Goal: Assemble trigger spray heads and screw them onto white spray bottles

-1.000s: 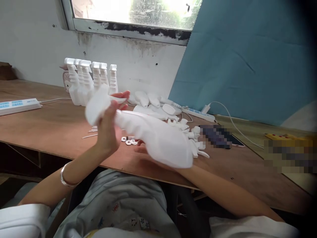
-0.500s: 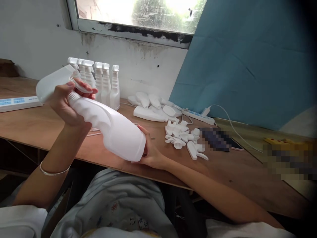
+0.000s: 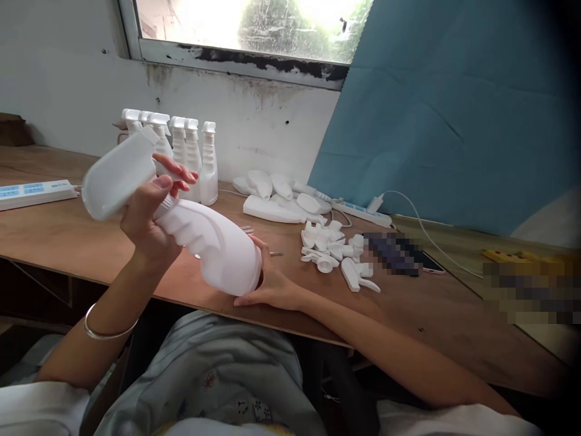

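Observation:
A white spray bottle [image 3: 218,245] lies tilted between my hands above the table's front edge, its sprayer head up at the left and its base down at the right. My left hand [image 3: 152,212] is closed round the neck and sprayer head. Round the bottom of the bottle my right hand [image 3: 272,281] is closed, with the thumb beneath and fingers behind the base. Part of the sprayer's trigger is hidden by my left fingers. Just behind, several white spray bottles [image 3: 209,163] with heads on stand upright in a group.
White bottles without heads [image 3: 272,206] lie piled by the wall. Loose white sprayer parts [image 3: 324,245] are heaped to the right, beside a phone [image 3: 433,263]. Power strips [image 3: 36,194] sit at the left and back. Thin straw-like pieces [image 3: 247,230] lie behind the held bottle.
My left hand and the sprayer head have moved right and slightly down, the head swinging nearer to me. The bottle's base has shifted slightly left in my right hand.

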Tool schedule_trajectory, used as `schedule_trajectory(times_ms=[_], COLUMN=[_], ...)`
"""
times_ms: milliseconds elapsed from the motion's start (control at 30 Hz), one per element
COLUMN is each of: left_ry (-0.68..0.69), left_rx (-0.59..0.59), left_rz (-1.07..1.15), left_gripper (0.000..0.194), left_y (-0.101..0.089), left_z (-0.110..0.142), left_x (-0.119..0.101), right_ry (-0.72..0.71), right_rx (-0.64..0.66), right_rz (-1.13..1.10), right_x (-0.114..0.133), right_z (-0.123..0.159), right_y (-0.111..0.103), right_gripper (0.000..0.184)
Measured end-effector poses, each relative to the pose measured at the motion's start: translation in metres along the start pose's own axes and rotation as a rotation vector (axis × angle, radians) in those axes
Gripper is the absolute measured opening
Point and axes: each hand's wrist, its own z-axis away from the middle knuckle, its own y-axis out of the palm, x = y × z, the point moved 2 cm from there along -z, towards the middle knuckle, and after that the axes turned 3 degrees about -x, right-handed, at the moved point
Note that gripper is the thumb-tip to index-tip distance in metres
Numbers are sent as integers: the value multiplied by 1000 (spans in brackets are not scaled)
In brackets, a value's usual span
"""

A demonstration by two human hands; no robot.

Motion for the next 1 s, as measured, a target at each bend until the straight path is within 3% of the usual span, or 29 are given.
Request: schedule_trajectory(times_ms=[233, 333, 467, 567, 767, 1000], left_ry=[-126, -71, -12, 3, -124, -232], left_rx=[-11, 151, 436, 530, 554, 526], left_rz=[-66, -83, -168, -234, -224, -226], left_gripper=[19, 37, 18, 15, 17, 17], left_y=[-1, 9, 27, 39, 52, 45], left_z=[6, 23, 42, 45, 38, 41], left_x=[11, 6, -2, -2, 10, 12], right_ry=[50, 40, 3, 27, 102, 99], right_rx=[3, -11, -3, -8, -32, -31], right_rz=[-16, 25, 29, 5, -44, -39], right_x=[1, 1, 1, -2, -8, -6], right_z=[-1, 0, 1, 0, -1, 0], right_y=[-1, -2, -2, -1, -1, -2], right_gripper=[110, 107, 107, 110, 107, 105])
